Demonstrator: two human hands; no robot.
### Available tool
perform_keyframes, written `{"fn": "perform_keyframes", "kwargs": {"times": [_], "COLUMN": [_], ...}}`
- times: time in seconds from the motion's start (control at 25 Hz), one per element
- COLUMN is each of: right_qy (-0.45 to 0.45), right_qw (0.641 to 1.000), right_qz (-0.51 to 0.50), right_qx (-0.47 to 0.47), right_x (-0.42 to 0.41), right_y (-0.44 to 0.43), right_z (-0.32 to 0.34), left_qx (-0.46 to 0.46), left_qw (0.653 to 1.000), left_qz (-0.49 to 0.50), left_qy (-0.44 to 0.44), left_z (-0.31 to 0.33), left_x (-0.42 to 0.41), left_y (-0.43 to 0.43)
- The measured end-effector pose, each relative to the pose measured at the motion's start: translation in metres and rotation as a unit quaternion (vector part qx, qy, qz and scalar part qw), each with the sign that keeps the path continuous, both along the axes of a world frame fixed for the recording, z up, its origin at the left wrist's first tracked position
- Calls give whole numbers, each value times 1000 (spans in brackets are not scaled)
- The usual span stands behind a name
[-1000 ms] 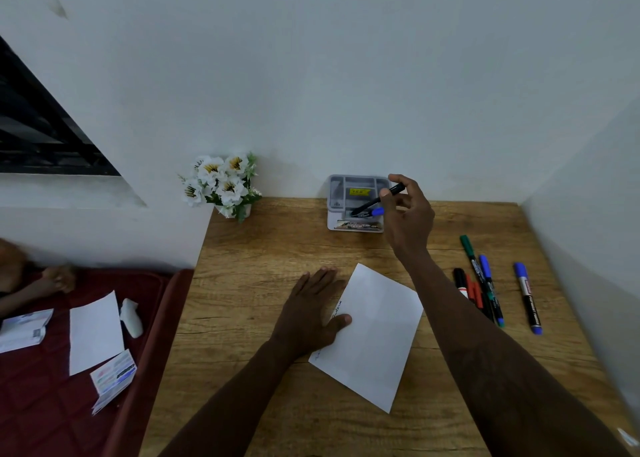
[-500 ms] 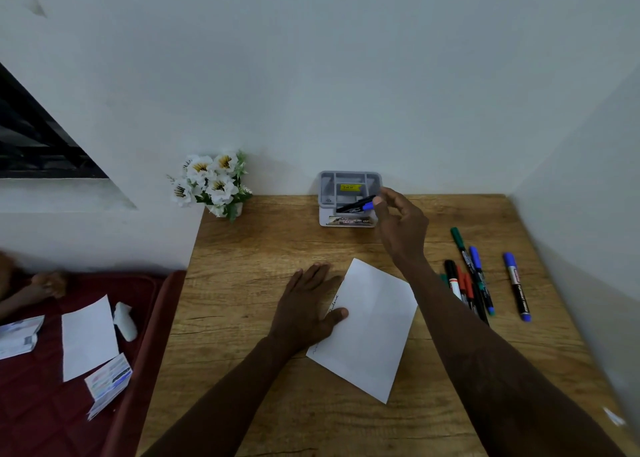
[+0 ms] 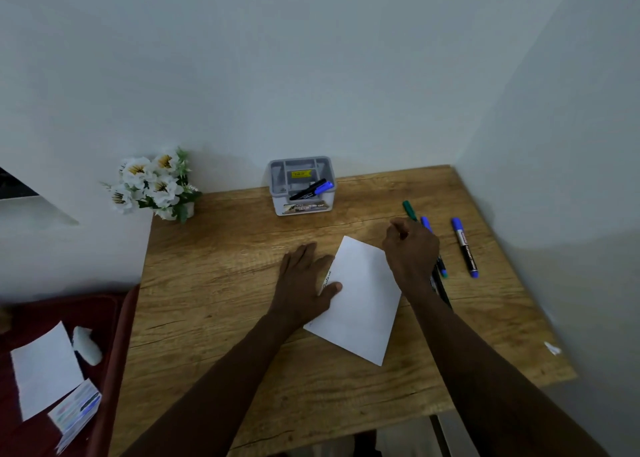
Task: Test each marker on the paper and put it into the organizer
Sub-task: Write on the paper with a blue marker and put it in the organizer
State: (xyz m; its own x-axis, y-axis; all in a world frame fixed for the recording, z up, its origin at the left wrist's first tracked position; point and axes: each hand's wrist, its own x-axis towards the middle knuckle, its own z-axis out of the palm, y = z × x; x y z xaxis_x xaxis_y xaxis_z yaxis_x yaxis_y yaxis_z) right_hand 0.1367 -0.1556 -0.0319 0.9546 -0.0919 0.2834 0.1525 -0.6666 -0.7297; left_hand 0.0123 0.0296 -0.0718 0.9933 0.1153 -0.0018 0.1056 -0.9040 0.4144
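In the head view the paper (image 3: 363, 304) is pinned by the flat left hand (image 3: 304, 283); one marker (image 3: 313, 190) lies in the organizer (image 3: 277, 183). Whether the right hand (image 3: 410, 252), curled over the loose markers (image 3: 465, 248), holds one cannot be told. Light and stiff, they are judged best pinched mid-barrel.

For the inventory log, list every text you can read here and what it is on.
"DP": front sticker of the organizer; the rest is blurred.
Yellow label in the organizer: too small.
Print on the rightmost marker: blurred.
Scribble on the paper: illegible.
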Motion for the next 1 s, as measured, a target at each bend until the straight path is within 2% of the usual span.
{"fn": "perform_keyframes", "kwargs": {"times": [0.12,0.44,0.76,1.0], "right_qy": [50,104,179,182], "right_qw": [994,976,965,964], "right_qz": [-83,-148,-186,-188], "right_qx": [-53,-120,-36,-47], "right_x": [6,8,14,13], "right_y": [-30,-57,-65,-73], "right_z": [-5,-11,4,8], "left_qx": [-17,-106,-117,-99], "left_qw": [1000,994,993,995], "left_qz": [-6,0,4,9], "left_qy": [2,-12,-8,14], "left_z": [-1,-8,-6,-3], "left_x": [-3,-16,-16,-12], "left_y": [3,21,18,17]}}
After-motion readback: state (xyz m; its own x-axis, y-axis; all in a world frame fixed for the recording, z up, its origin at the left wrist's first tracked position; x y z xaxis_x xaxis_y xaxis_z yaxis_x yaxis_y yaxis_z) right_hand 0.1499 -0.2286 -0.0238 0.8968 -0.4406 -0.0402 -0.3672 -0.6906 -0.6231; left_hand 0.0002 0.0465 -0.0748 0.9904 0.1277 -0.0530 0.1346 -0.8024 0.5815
